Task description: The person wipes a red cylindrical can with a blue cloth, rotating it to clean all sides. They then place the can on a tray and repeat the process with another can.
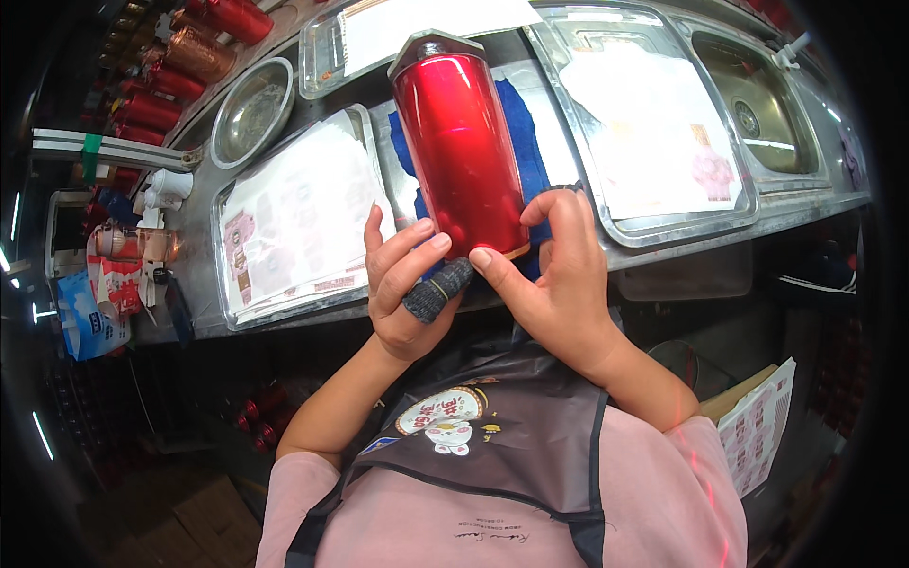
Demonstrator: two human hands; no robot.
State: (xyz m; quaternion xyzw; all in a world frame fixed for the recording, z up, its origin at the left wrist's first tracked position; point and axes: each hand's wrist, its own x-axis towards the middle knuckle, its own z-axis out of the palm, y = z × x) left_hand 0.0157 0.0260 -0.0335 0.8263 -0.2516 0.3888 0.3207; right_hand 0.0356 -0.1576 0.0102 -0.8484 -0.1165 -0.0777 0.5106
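A glossy red metal cylinder [458, 149] lies lengthwise before me, its far end by a hexagonal metal piece [434, 44]. Blue cloth [522, 135] shows beneath it on both sides. My left hand [412, 284] is at the lower left of the cylinder's near end, fingertips against or just beside the red surface; a dark knitted sleeve covers its thumb. My right hand [561, 277] is at the near end's right side, thumb at the rim and index finger bent near the side; a dark cover shows on one finger. Whether either hand bears the cylinder's weight cannot be told.
Steel trays with printed sheets stand left [298, 213] and right [653, 142]. A metal bowl [253, 113] sits at the back left, a sink basin [760, 106] at the far right. More red cylinders [153, 110] stand at the upper left. The counter's front edge runs below my hands.
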